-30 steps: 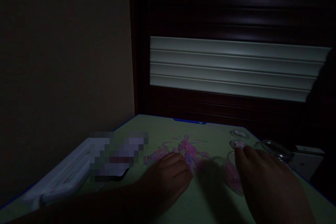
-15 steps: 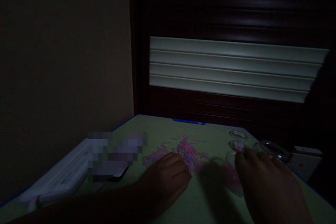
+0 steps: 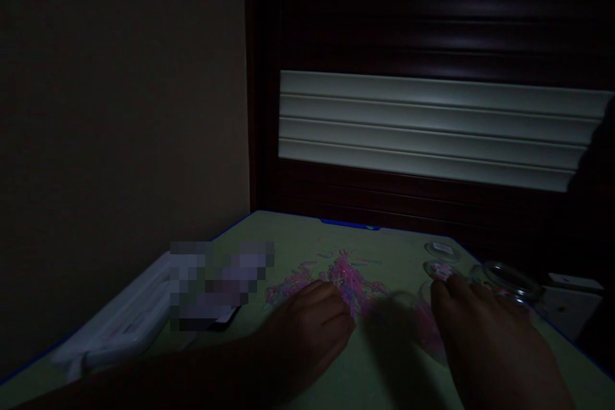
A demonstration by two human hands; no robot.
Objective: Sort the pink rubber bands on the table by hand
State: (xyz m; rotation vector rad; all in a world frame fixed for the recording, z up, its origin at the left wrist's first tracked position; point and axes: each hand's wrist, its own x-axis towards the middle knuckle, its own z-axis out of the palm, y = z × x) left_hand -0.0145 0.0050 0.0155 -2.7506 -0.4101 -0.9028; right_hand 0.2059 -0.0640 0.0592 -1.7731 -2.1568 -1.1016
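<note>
The scene is very dark. A loose heap of small pink and pastel loops lies on a pale green table top. My left hand rests palm down with its curled fingertips at the near edge of the heap. My right hand lies over a small clear dish holding pink pieces, fingers bent over its rim. Whether either hand pinches anything is hidden in the shadow.
Two small round clear lids and a clear jar on its side sit at the right. A white tray lies at the left edge beside a blurred patch. A dark slatted shutter and a wall stand behind.
Both hands stay almost still over the heap and the dish. The view has shifted slightly to the left.
</note>
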